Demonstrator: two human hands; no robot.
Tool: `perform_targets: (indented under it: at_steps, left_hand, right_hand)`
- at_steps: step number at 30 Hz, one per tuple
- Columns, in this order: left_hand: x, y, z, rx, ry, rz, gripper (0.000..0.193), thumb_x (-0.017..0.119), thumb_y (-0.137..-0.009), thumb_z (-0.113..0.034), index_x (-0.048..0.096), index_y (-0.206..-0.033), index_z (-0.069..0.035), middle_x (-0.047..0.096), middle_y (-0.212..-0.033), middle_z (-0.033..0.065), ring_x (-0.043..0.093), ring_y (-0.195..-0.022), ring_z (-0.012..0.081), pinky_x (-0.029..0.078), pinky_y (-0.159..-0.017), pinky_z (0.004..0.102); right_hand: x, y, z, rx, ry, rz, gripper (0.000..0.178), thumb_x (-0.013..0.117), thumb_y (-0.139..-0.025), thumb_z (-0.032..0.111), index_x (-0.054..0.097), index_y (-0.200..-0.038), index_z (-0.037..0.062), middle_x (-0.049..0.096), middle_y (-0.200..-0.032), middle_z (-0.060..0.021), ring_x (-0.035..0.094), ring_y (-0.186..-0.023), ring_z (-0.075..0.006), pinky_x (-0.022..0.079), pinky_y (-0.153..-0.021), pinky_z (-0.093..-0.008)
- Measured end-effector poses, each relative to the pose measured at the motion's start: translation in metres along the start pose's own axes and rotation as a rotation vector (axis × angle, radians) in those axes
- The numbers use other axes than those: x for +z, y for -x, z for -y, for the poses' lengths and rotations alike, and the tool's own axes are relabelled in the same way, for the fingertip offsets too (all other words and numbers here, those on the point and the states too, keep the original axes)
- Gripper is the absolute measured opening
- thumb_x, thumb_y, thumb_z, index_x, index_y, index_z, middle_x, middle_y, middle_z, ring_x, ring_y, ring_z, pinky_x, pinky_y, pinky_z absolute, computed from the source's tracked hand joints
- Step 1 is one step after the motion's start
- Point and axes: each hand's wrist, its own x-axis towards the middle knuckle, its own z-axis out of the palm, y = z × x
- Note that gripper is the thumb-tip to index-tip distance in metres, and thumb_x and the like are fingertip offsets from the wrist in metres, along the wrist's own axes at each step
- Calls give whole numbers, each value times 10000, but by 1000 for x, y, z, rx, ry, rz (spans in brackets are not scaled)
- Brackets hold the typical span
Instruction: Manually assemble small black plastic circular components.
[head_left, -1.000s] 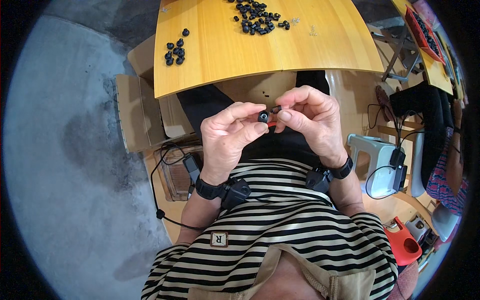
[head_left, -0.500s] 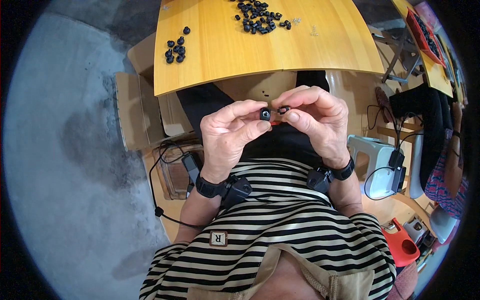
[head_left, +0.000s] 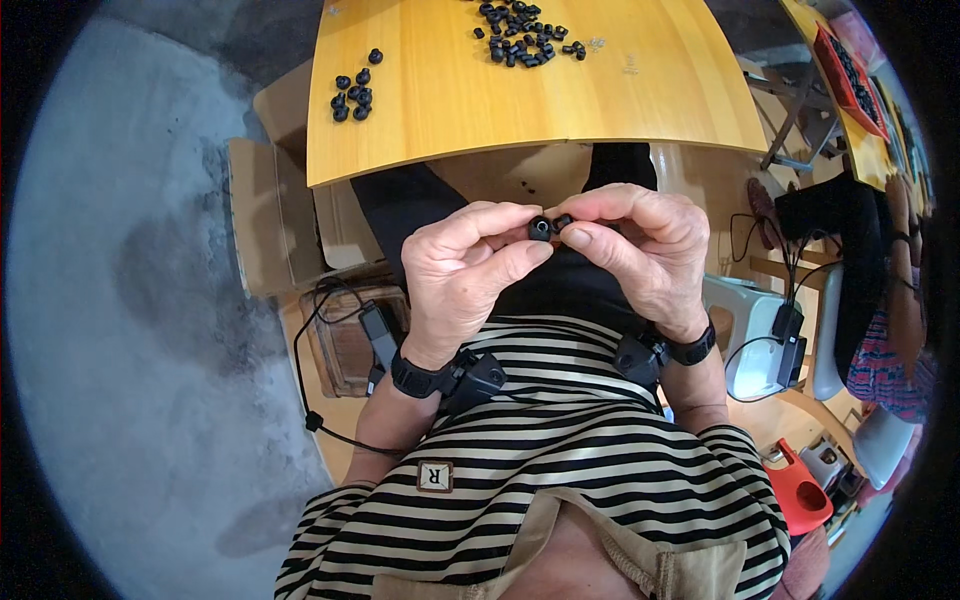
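Note:
Above my lap, in front of the table edge, my two hands are close together. My left hand [head_left: 465, 265] pinches a rounded black plastic part with a hole [head_left: 540, 229] between thumb and fingertips, its opening showing. A smaller black piece [head_left: 563, 222] is pinched by my right hand [head_left: 640, 245]. The two pieces are side by side; whether they touch I cannot tell. On the table, several knob-like black parts [head_left: 362, 95] lie at the left, and a pile of small black cylindrical parts [head_left: 525, 45] lies at the far middle.
The yellow wooden table [head_left: 660, 95] curves across the front. Tiny pale bits [head_left: 630, 66] lie near the pile. A cardboard box [head_left: 262, 215] stands at the left. A person [head_left: 885, 330] sits at the right, near a white stool [head_left: 755, 335] and a red tray [head_left: 850, 80].
The rounded part has shifted slightly right and turned. The smaller piece has turned too and sits nearer to it. An orange bit visible between my hands before is out of sight now.

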Motion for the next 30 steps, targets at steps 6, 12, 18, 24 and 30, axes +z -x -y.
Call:
perform_targets:
  at_steps: [6, 12, 18, 24, 30]
  left_hand:
    - [0, -1, -2, 59, -94, 20, 309, 722, -760, 107, 681, -1058, 35, 673, -970, 111, 632, -848, 129, 525, -760, 230]
    - [-1, -2, -1, 98, -137, 24, 334, 747, -734, 85, 692, -1054, 4, 668, -951, 74, 603, -822, 109, 489, -731, 217]
    - [-1, -4, -3, 133, -240, 55, 333, 754, -737, 77, 691, -1057, 11, 666, -946, 75, 586, -796, 107, 479, -706, 216]
    - [-1, -6, -3, 173, -302, 68, 328, 750, -743, 78, 686, -1060, 24, 668, -950, 90, 591, -796, 122, 480, -699, 221]
    - [-3, -6, 0, 206, -330, 88, 340, 749, -744, 78, 680, -1073, 27, 669, -956, 107, 596, -806, 138, 482, -708, 233]
  right_hand:
    - [3, -2, -5, -43, -21, -54, 156, 758, -810, 138, 722, -916, 30, 718, -810, -77, 676, -690, -129, 531, -638, -245]
    - [2, -3, -5, -47, 5, -42, 147, 758, -809, 136, 722, -903, 30, 717, -805, -78, 678, -681, -134, 534, -632, -248]
    - [0, -4, -5, -61, 28, -30, 138, 758, -806, 126, 721, -897, 29, 718, -807, -81, 680, -684, -136, 536, -629, -250]
    - [-2, -6, -4, -67, 53, -7, 144, 753, -809, 120, 717, -910, 24, 717, -812, -85, 681, -687, -139, 539, -633, -253]
    - [-3, -6, -5, -24, -6, 3, 149, 748, -814, 108, 715, -928, 17, 717, -819, -85, 682, -704, -134, 544, -648, -249]
